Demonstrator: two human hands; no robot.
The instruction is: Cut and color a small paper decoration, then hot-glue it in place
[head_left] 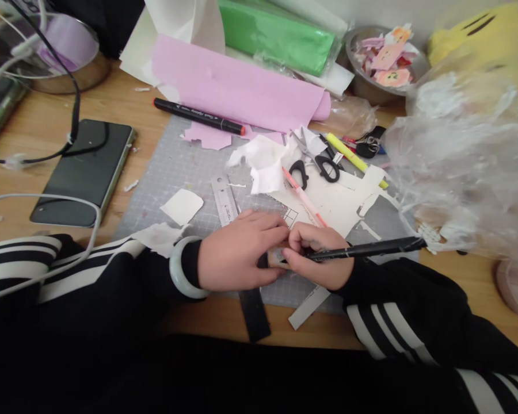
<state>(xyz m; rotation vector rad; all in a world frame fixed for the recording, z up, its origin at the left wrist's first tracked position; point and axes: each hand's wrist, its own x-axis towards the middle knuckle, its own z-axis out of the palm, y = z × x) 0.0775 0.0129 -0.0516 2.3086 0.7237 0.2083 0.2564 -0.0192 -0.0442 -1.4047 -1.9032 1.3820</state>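
A long black pen (371,248) is pinched in my right hand (317,253), its tip pointing left toward a small pale piece (277,257). My left hand (244,250) has its fingers curled round that small piece, which is mostly hidden. Both hands touch each other above the grey cutting mat (149,192). Partly under my left hand lies a metal ruler (224,198). Below it a black strip (254,315) reaches past the mat's near edge, beside a narrow white strip (308,307). White card (336,201) with drawn lines lies just beyond my hands.
Scissors (313,158), a pink pen (304,198), a yellow highlighter (354,155) and a black marker (198,117) lie farther back. A phone (84,172) and cables are at left. Behind are pink sheets (242,86) and a metal bowl (358,69); plastic bags (466,167) fill the right.
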